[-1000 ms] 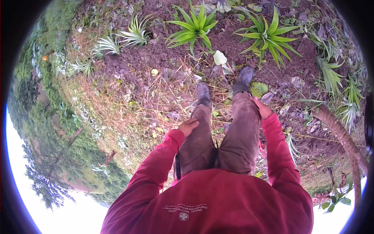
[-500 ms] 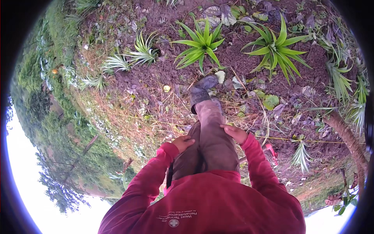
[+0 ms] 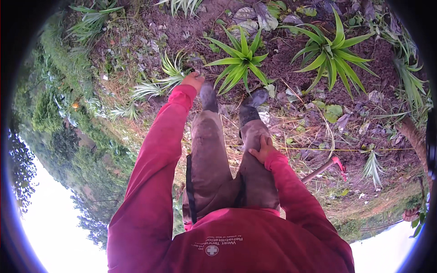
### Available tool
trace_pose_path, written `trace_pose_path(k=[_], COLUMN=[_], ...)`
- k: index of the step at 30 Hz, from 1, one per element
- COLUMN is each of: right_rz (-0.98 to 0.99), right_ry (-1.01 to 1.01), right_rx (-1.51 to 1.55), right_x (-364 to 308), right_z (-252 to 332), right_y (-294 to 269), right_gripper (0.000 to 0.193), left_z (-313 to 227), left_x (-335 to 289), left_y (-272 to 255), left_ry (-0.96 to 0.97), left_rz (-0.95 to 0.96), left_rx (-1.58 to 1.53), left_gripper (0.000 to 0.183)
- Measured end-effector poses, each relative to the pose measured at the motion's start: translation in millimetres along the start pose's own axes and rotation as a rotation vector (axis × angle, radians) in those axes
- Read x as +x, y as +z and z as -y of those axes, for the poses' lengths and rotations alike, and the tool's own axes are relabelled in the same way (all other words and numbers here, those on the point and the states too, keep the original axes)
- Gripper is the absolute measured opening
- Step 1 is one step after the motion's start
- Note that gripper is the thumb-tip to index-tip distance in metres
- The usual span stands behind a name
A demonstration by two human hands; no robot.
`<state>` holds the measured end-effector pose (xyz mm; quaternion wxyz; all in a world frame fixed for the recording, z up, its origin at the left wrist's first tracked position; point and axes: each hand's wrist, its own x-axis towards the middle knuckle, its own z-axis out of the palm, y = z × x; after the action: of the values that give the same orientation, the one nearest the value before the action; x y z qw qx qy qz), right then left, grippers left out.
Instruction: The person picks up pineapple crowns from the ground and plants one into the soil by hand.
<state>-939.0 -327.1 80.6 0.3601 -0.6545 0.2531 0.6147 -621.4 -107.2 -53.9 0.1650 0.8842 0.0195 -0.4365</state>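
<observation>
My left hand (image 3: 194,80) reaches forward, low over the soil just beyond my left boot (image 3: 209,96). Its fingers look curled together beside a pale-green spiky plant (image 3: 170,69); whatever is between them is too small to make out. My right hand (image 3: 262,149) lies against my right trouser leg (image 3: 257,175) near the knee, fingers spread and holding nothing. Ahead of my feet grow two larger spiky, pineapple-like plants, a bright-green one (image 3: 242,59) in the middle and another bright-green one (image 3: 328,49) to the right. My right boot (image 3: 253,101) stands on the ground.
A taut yellow string (image 3: 309,149) crosses the ground behind my boots. To the right lies a tool with a red head (image 3: 338,164) and a wooden handle (image 3: 317,172). A brown trunk (image 3: 412,134) rises at the far right. Dry grass and leaves litter the soil.
My left hand has left my thigh and stretched forward to the ground by the small plant. My left leg has stepped forward, beside the right. My right hand has shifted slightly down the view.
</observation>
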Motion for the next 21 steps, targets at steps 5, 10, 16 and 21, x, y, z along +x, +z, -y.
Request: trace_pose_path(k=[5,10,16,21], right_rz=[-0.073,-0.15,-0.046,-0.066], right_ry=[0.085,0.255,0.354,0.364], right_rx=[0.086,0.25,0.245,0.236], right_x=[-12.3,1.1,27.4,32.3], right_z=[38.5,94.4,116.6,74.1], right_y=[-4.6,-27.0,-30.2,-21.7], right_gripper=[0.104,0.103,0.094,0.092], left_z=[-25.9,-36.7,-38.1,-54.4], left_x=[56.4,97.0,107.9,95.4], left_y=[-3.6,8.1,19.9,64.3], left_ry=[0.067,0.109,0.225,0.033], left_rz=[0.03,0.218,0.512,0.344], left_rx=[0.263,0.591,0.889,0.706], left_gripper=[0.06,0.061,0.048,0.045])
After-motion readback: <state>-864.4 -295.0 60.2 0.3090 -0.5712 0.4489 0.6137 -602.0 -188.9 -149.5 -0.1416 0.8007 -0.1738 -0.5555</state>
